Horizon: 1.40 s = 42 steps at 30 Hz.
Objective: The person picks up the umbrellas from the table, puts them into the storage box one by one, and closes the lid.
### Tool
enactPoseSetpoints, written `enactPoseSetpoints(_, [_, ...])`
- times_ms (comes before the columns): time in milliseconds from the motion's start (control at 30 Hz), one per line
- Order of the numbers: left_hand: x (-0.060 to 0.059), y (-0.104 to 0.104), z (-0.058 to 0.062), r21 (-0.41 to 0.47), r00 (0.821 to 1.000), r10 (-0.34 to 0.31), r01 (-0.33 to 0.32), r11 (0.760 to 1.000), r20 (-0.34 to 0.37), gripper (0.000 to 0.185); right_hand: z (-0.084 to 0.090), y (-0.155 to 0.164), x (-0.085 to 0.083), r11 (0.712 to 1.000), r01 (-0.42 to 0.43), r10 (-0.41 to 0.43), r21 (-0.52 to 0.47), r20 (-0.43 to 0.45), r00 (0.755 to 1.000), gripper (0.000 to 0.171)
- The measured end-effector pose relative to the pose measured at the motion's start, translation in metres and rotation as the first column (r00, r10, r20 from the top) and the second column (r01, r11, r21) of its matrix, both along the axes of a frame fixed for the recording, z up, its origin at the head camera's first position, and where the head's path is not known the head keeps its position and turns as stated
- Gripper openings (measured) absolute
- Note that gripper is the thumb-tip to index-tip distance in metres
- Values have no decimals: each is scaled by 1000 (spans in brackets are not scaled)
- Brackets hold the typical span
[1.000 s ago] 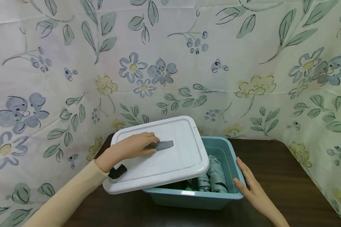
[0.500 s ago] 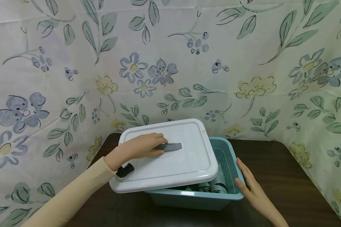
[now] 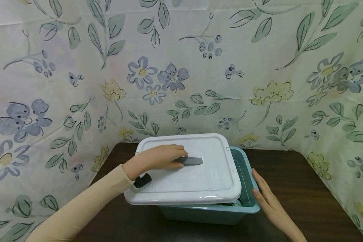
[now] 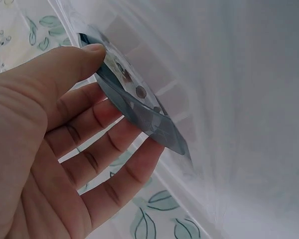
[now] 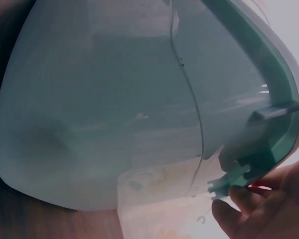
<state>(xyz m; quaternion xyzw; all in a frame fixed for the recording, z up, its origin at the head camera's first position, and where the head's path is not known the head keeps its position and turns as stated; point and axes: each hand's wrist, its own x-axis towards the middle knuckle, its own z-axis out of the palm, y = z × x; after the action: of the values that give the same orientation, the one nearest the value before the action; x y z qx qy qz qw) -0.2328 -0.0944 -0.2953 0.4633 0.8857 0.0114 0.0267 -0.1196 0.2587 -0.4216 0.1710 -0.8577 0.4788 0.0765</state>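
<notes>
A white plastic lid (image 3: 199, 183) lies almost level over a teal storage bin (image 3: 245, 161), shifted a little to the left so the bin's right end shows. My left hand (image 3: 157, 158) grips the lid's grey handle (image 3: 192, 161); in the left wrist view the thumb and fingers of the left hand (image 4: 65, 149) curl round the handle (image 4: 139, 109) against the lid (image 4: 239, 99). My right hand (image 3: 267, 198) rests flat against the bin's right wall, fingers straight. The right wrist view shows the bin's wall (image 5: 114, 109) and my fingertips (image 5: 269, 204) under its rim. The bin's contents are nearly hidden.
The bin stands on a dark brown wooden table (image 3: 305, 188). A floral cloth backdrop (image 3: 181, 74) hangs close behind the table and wraps round both sides. A black strap (image 3: 142, 180) sits at my left wrist.
The left hand has carried the lid to the right and lowered it over the bin, covering the folded grey-green items seen before. The right hand stays on the bin's side.
</notes>
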Motion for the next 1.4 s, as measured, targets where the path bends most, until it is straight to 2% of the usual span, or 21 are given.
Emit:
enactPoseSetpoints(300, [-3, 19, -1, -46, 999, -31, 32, 998, 25, 33, 3, 2, 0, 1000, -6, 6, 7, -45, 999, 52])
enactPoseSetpoints(600, [-3, 37, -1, -85, 996, -73, 78, 993, 55, 33, 8, 2, 0, 1000, 7, -5, 23, -71, 997, 54])
enactPoseSetpoints(900, [-7, 54, -3, -112, 994, -86, 93, 989, 65, 33, 16, 5, 0, 1000, 15, -15, 12, 27, 1000, 52])
enactPoseSetpoints(1133, [-7, 63, -6, -144, 993, -94, 103, 984, 70, 35, 22, 9, -2, 999, -11, 16, -41, 127, 992, 49])
enactPoseSetpoints(1267, [-5, 68, -6, -159, 993, -107, 114, 981, 51, 36, 25, 8, -5, 1000, -3, 5, -28, 79, 997, 50])
enactPoseSetpoints(1400, [-4, 71, -7, -171, 994, -106, 111, 979, 40, 36, 29, 5, -8, 996, 64, -67, 62, 39, 997, 57])
